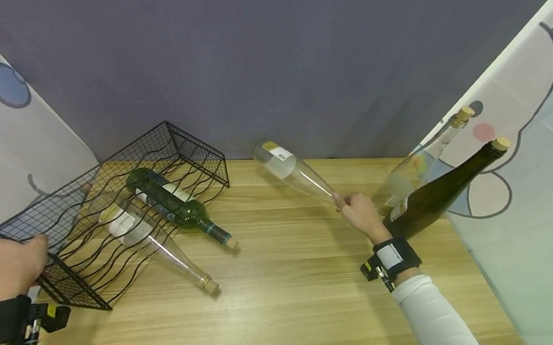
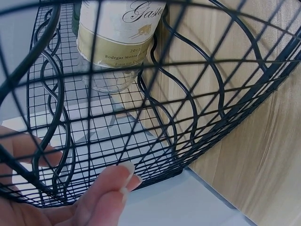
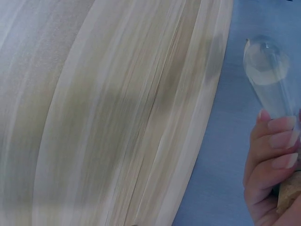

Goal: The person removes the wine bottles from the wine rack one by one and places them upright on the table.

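- At the far left, the left hand [image 1: 12, 264] gripped the end of the black wire rack [image 1: 199, 151], its fingers and thumb curled about the mesh near the corner.
- Inside the rack, a clear bottle with a pale label [image 1: 150, 234] lay across the wavy wires, nearer that hand, its corked neck reaching out over the table [image 1: 280, 311].
- Just beside it lay a green bottle [image 1: 171, 202], likewise corked and pointing out of the rack; these two looked like the finished part of the work.
- Mid-table, well apart from the rack, a second clear bottle [image 1: 290, 165] slanted with its base toward the dark backdrop [image 1: 265, 57]; whether it touched the wood could not be told.
- The right hand [image 1: 360, 214] held that bottle by the neck, fingers closed round it by the cork, so this one seemed in progress.
- Farthest right, a third clear bottle [image 1: 400, 183] and a dark bottle [image 1: 426, 199] stood corked, outside the rack, apparently not yet dealt with.
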`<state>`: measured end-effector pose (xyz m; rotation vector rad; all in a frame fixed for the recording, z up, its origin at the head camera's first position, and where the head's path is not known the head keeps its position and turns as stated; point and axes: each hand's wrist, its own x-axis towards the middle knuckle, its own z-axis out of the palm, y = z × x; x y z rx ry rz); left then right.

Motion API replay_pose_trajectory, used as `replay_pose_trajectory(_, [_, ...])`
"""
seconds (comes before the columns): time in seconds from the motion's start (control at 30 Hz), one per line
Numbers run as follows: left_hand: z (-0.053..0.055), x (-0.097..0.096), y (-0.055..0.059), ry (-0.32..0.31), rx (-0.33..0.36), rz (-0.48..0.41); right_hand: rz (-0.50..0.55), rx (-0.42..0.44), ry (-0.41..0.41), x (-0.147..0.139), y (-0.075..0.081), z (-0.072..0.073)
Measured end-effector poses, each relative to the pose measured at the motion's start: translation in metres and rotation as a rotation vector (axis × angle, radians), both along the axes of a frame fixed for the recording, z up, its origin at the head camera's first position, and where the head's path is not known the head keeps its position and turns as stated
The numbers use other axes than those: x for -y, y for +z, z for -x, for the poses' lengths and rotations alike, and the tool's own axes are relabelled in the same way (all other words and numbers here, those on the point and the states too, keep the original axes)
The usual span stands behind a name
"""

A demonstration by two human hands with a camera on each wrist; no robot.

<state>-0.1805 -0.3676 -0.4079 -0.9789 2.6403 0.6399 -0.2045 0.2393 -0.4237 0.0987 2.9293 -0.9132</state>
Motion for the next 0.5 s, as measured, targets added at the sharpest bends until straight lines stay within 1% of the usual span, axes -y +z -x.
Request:
replay_pose_trajectory(0.23, [0.0009,0.0021,-0.0017,0.004,0.001,0.002,-0.038,0.034,-0.009,0.0007,-0.0006,0.0004])
replay_pose_trajectory(0.5, [0.0017,0.004,-0.0028,0.008,-0.011,0.005,-0.035,0.064,0.0,0.0,-0.0012,0.0])
